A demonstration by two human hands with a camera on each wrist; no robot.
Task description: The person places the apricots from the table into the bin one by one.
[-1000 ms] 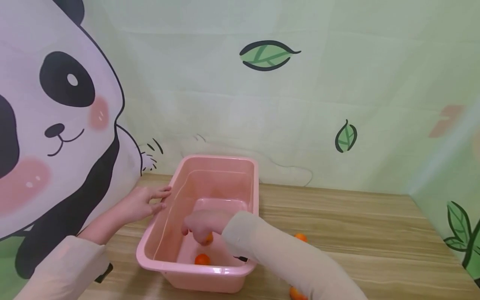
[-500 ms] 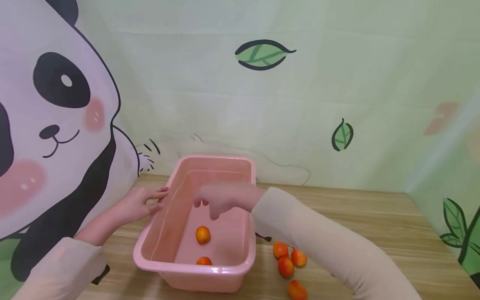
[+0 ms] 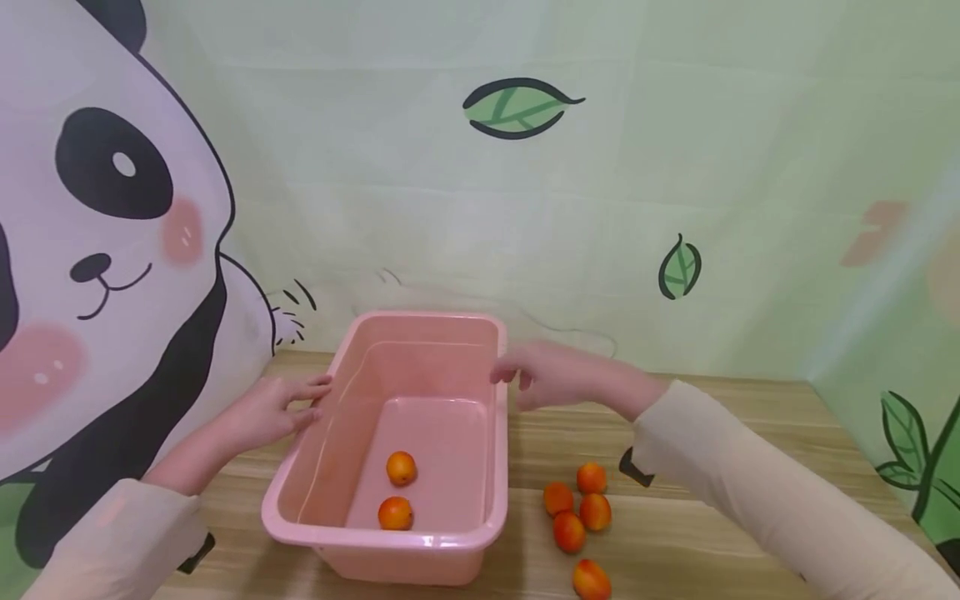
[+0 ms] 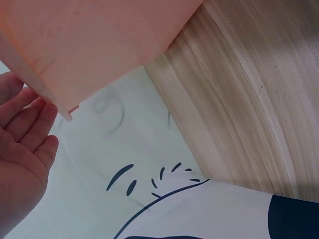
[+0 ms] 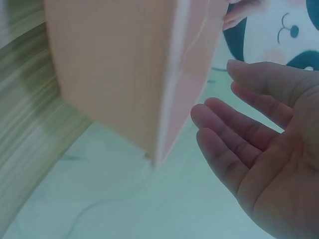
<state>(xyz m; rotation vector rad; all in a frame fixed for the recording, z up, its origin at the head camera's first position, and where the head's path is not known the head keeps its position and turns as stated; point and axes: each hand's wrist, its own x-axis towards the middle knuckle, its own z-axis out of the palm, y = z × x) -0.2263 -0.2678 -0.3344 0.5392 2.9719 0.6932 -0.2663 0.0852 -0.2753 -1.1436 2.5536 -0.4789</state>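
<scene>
A pink plastic basin (image 3: pixel 386 537) stands on the table with two orange-red fruits inside, one fruit (image 3: pixel 401 468) just behind the other fruit (image 3: pixel 395 513). My left hand (image 3: pixel 273 408) rests its fingertips on the basin's left rim; in the left wrist view its fingers (image 4: pixel 30 112) lie loosely along that rim. Over the right rim hovers my right hand (image 3: pixel 551 375), holding nothing, its fingers (image 5: pixel 232 142) relaxed and apart in the right wrist view. Right of the basin lie several more such fruits (image 3: pixel 569 532) in a loose group.
The wood-grain table (image 3: pixel 720 500) runs back to a light green cloth backdrop (image 3: pixel 585 208) printed with leaves and a large panda (image 3: pixel 150 275). The basin's raised walls stand between the inside fruits and those on the table.
My right hand has let go of a fruit inside the basin, then risen and moved right to above the right rim. The left hand has stayed at the left rim.
</scene>
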